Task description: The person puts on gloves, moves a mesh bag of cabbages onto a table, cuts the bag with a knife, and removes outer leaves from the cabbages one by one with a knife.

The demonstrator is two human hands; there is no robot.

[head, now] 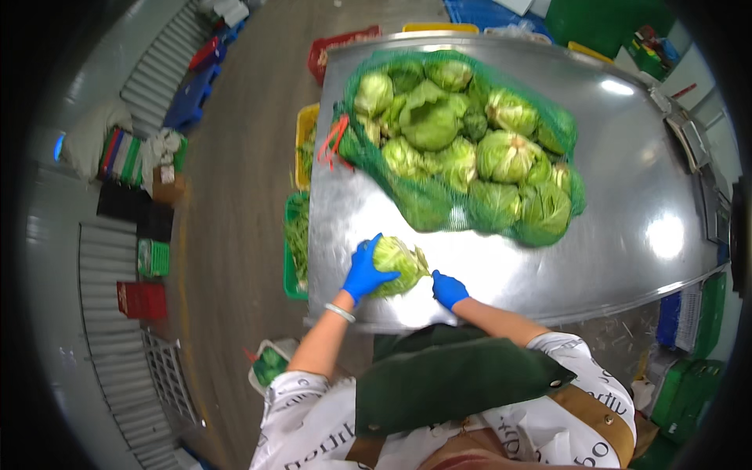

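A pale green cabbage head (395, 265) rests on the stainless steel table (517, 276) near its front left part. My left hand (367, 275), in a blue glove, grips the cabbage from its left side, thumb spread across the near face. Some outer leaves (420, 258) stick out on the cabbage's right side. Close by these leaves is my right hand (449, 289), also blue-gloved, with its fingers curled in. Whether it pinches a leaf edge or a small tool is too small to tell. Beyond both hands lies an opened green mesh sack (426, 202) full of cabbages (508, 155).
Along the table's left edge stand a green crate (288, 276) and a yellow crate (301, 176) with leafy greens, plus a red crate (317, 64) farther off. Red ties (335, 141) hang from the sack. A white container (258, 382) sits on the floor by my left elbow.
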